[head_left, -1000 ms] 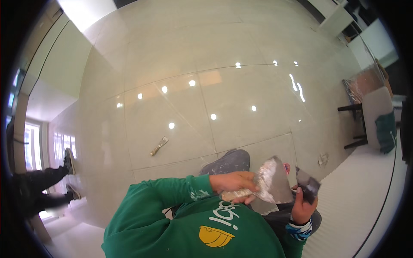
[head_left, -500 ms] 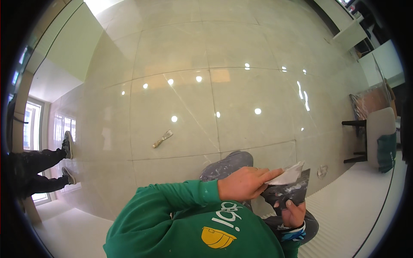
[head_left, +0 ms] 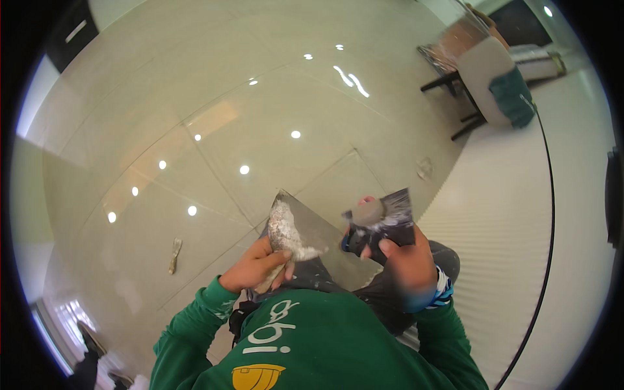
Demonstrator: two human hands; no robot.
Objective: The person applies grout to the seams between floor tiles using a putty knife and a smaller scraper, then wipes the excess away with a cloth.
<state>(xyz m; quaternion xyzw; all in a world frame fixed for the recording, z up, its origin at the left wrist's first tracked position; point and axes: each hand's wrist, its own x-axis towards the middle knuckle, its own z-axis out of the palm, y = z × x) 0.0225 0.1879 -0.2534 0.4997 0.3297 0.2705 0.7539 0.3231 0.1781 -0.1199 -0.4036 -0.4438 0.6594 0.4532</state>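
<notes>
My left hand point(head_left: 257, 263) is closed round the handle of a putty knife point(head_left: 284, 227), whose broad blade is coated with whitish putty and points away from me. My right hand point(head_left: 411, 263) grips a dark, flat plate point(head_left: 396, 231) smeared with pale streaks. On the plate's left part sits a rounded grey lump point(head_left: 368, 212) that looks like putty; motion blurs it. The knife and the plate are apart, both held above my lap. My right wrist wears a blue and white band.
Another scraper point(head_left: 175, 255) lies on the glossy tiled floor to the left. A person's shoe point(head_left: 90, 338) shows at lower left. At right are a white ribbed surface point(head_left: 494, 240), a black cable point(head_left: 550, 188) and a chair point(head_left: 484, 71) with green cloth point(head_left: 512, 96). A pale scrap point(head_left: 424, 169) lies nearby.
My hands have come apart: the putty knife has left its place over the dark plate and moved leftward. The whole view has turned, so the chair appears higher and nearer the middle.
</notes>
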